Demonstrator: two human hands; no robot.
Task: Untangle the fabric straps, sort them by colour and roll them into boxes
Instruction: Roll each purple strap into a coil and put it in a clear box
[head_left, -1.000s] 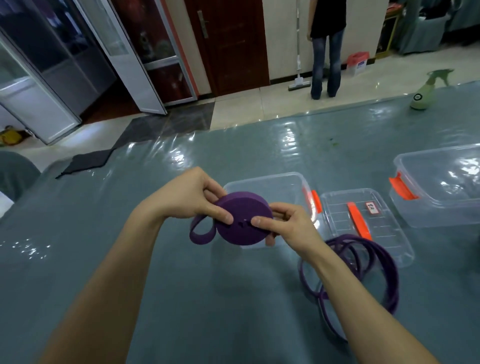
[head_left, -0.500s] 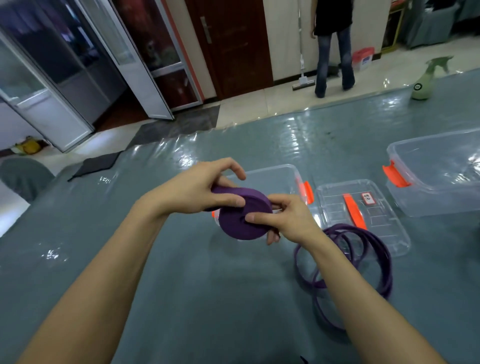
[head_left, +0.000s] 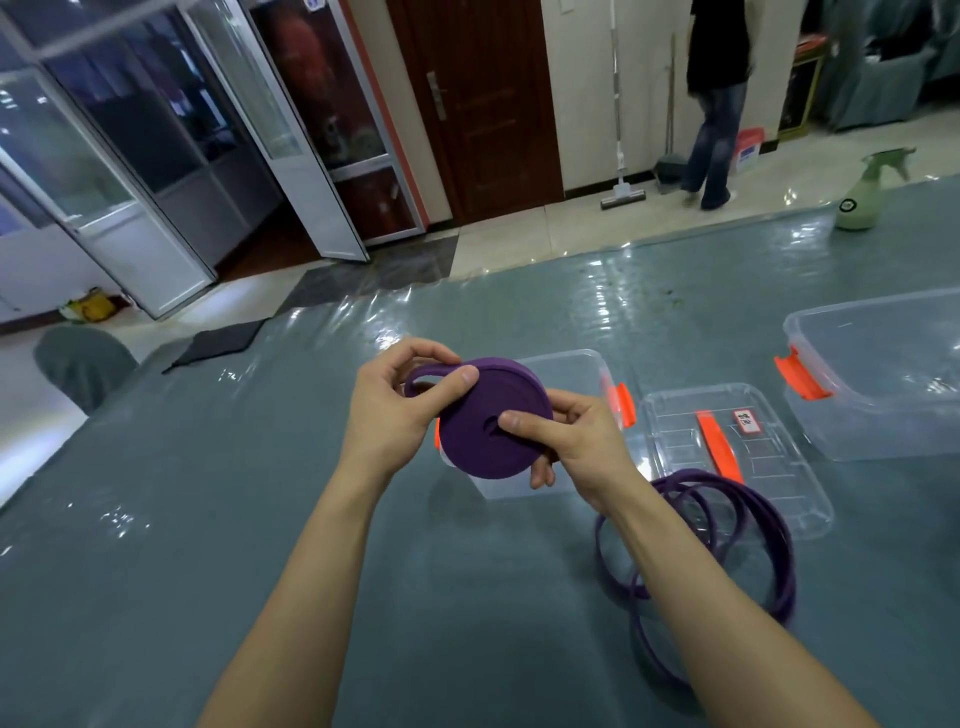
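**A:** Since 1 s ago the tail loop (head_left: 423, 372) has gone from under the purple roll (head_left: 480, 441) up to its top edge, and the roll's tipped up w/ it. Grip now?

**B:** Both closed on it. The left hand (head_left: 395, 410) pinches the tail loop against the roll's top edge, thumb on top, fingers curled over the loop. The right hand (head_left: 576, 441) clamps the roll flat-on, w/ its thumb by the centre hole and fingers behind. 1 fingertip shows under the lower edge.

**A:** Where's the roll vs the box?

**B:** Held in the air in front of the open clear box (head_left: 571, 361), covering its near-left corner. Not inside yet.

**A:** So which step?

**B:** Rolling, nearly done I'd say, as only that 1 short loop isn't wound. Next move prob: lay the tail flat round the rim and keep the pinch tight so the layers don't spring. Then lower it into the box behind w/o letting go early.

**A:** Anything else out there?

**B:** The lid (head_left: 769, 467) sits just right of the box. A loose purple strap (head_left: 769, 525) lies in big loops on the table (head_left: 234, 571), right of the box and nearer the person, overlapping the lid's near edge. I'd guess that 1 is next. A 2nd clear box (head_left: 883, 405) is further right, and a spray bottle (head_left: 862, 200) is far behind-right.
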